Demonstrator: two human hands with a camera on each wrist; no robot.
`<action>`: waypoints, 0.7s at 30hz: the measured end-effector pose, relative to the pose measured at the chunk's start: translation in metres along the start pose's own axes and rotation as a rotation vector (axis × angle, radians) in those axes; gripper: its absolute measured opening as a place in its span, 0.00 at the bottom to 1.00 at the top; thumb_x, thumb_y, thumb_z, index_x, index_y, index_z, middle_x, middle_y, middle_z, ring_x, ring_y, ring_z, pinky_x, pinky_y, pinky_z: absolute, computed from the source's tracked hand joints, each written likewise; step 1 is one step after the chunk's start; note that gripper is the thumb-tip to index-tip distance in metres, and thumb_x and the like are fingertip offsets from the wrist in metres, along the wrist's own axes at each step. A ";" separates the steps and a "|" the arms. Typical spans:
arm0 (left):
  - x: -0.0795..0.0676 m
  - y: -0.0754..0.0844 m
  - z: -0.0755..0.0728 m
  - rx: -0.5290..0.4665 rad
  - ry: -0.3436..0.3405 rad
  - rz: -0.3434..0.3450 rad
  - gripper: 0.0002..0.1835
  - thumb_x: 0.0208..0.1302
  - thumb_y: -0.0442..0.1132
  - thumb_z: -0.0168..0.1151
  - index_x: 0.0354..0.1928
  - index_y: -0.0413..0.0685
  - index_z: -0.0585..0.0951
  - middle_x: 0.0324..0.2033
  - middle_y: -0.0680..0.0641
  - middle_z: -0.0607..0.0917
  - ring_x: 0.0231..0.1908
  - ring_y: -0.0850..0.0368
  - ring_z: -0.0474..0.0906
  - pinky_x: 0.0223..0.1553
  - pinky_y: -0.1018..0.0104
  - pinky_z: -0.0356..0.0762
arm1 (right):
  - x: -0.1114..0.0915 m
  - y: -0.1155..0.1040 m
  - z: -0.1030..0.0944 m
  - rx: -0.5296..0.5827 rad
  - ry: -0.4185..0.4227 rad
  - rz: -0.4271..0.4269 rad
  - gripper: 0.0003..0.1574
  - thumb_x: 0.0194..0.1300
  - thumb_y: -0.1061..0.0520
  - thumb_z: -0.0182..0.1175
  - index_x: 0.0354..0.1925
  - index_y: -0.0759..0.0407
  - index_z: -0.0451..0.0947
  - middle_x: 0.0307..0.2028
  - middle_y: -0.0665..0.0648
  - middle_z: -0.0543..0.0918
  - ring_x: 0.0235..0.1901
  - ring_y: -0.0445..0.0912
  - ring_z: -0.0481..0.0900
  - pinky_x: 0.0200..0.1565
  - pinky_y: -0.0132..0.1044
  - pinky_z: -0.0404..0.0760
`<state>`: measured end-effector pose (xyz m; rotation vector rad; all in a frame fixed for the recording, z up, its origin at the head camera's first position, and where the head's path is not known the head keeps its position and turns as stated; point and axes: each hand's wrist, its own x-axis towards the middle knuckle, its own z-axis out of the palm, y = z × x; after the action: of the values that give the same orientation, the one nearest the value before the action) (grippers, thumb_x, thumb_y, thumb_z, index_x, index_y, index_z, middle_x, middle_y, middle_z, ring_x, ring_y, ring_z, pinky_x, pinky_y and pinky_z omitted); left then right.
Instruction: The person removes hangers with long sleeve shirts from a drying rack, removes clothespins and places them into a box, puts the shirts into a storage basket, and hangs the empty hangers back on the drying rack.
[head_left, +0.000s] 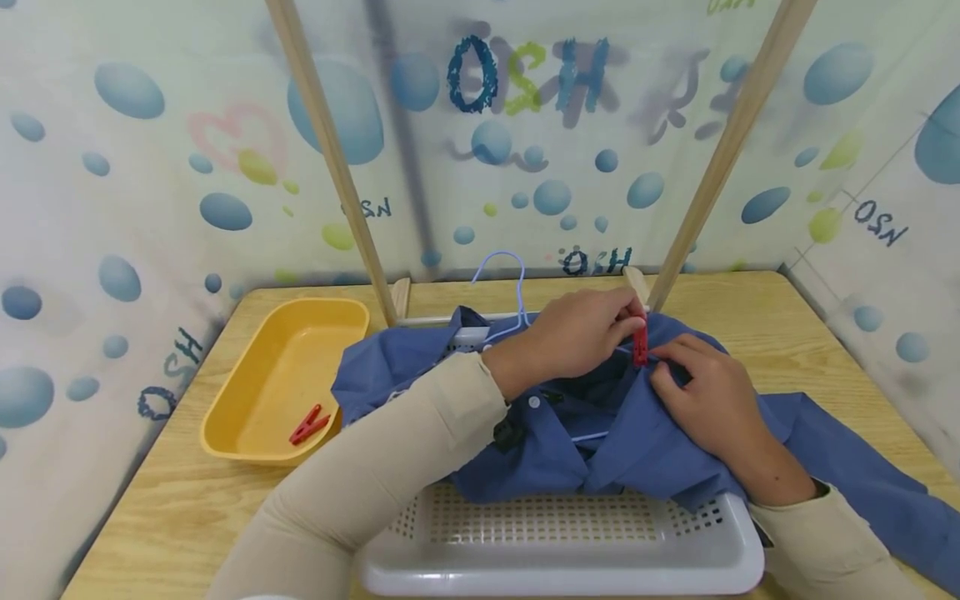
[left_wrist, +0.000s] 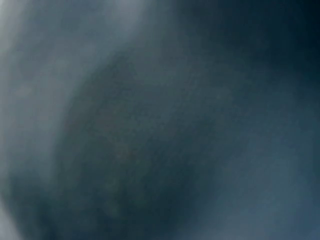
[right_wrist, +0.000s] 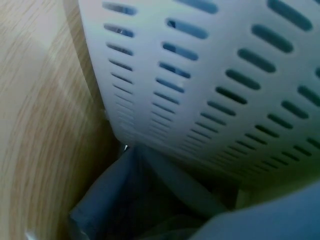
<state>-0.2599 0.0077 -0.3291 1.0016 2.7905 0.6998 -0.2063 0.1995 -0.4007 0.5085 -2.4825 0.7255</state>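
A blue shirt [head_left: 517, 467] with white buttons lies bunched over a white slotted basket [head_left: 555, 575]. Out of its collar rises the hook of a light-blue hanger [head_left: 519, 287]. My left hand [head_left: 573, 333] reaches across the shirt and pinches a red clothespin [head_left: 640, 343] by its upper end, the lower end against the cloth. Just right of the clothespin, my right hand [head_left: 708, 396] pinches the shirt between thumb and fingers. The left wrist view is dark and blurred. Neither hand shows in the right wrist view, where the basket wall [right_wrist: 215, 90] fills much of the frame.
A yellow tray [head_left: 262, 392] stands at the left with a red clothespin lying in it. Two wooden poles [head_left: 337, 167] slant up behind the basket from the wood-grain table [head_left: 750, 333]. A shirt sleeve [head_left: 847, 458] trails across the table's right side.
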 end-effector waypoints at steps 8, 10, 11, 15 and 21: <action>-0.002 -0.002 -0.002 -0.029 0.056 0.006 0.13 0.78 0.50 0.46 0.55 0.56 0.75 0.43 0.57 0.84 0.32 0.66 0.76 0.33 0.71 0.73 | -0.001 -0.001 0.000 0.001 -0.001 0.005 0.11 0.60 0.65 0.58 0.38 0.65 0.86 0.38 0.61 0.86 0.35 0.54 0.84 0.36 0.52 0.79; -0.001 -0.001 -0.002 -0.039 0.046 0.002 0.14 0.78 0.50 0.46 0.56 0.57 0.75 0.45 0.57 0.84 0.33 0.66 0.77 0.34 0.71 0.73 | -0.001 -0.001 0.000 0.002 0.000 0.006 0.10 0.60 0.65 0.59 0.37 0.65 0.86 0.38 0.61 0.86 0.34 0.54 0.84 0.36 0.53 0.79; -0.001 -0.001 -0.002 -0.044 0.043 0.000 0.15 0.78 0.51 0.45 0.57 0.57 0.74 0.46 0.57 0.84 0.34 0.66 0.77 0.35 0.72 0.74 | -0.001 -0.001 0.000 0.002 0.001 0.006 0.10 0.60 0.65 0.59 0.37 0.65 0.86 0.37 0.61 0.86 0.34 0.55 0.84 0.36 0.53 0.79; -0.001 0.000 -0.006 -0.052 0.042 0.005 0.16 0.78 0.52 0.44 0.60 0.56 0.72 0.49 0.56 0.83 0.36 0.66 0.78 0.36 0.72 0.74 | 0.000 -0.001 -0.001 0.001 0.009 0.002 0.10 0.60 0.65 0.59 0.37 0.66 0.85 0.37 0.62 0.86 0.35 0.56 0.84 0.37 0.54 0.80; -0.006 0.007 -0.028 -0.016 0.081 0.024 0.20 0.76 0.55 0.48 0.61 0.54 0.72 0.53 0.55 0.84 0.42 0.64 0.81 0.43 0.73 0.77 | 0.000 -0.001 -0.002 0.013 -0.011 0.018 0.10 0.61 0.64 0.58 0.37 0.64 0.86 0.38 0.61 0.87 0.37 0.56 0.84 0.38 0.55 0.80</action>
<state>-0.2574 -0.0025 -0.3011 1.0286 2.8413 0.7812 -0.2056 0.1998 -0.3990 0.4965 -2.4971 0.7486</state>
